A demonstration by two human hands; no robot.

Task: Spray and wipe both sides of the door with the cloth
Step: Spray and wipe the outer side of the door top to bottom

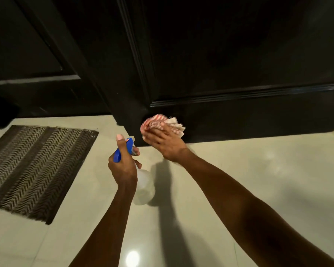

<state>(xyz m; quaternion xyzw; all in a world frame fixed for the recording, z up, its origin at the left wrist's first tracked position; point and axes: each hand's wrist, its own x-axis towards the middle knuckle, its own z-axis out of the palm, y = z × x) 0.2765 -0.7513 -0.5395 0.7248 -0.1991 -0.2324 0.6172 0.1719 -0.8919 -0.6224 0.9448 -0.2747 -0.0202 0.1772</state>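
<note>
The door (239, 54) is black and panelled, with raised moulding, its bottom edge close above the floor. The cloth (162, 124), red-and-white striped and bunched into a wad, sits low against the door's bottom rail, apparently touching it. The spray bottle (143, 185) has a blue trigger head and a pale translucent body, tilted, its nozzle towards the door.

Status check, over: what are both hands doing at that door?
Left hand grips spray bottle. Right hand presses cloth on door bottom. Mat lies left, clear.
</note>
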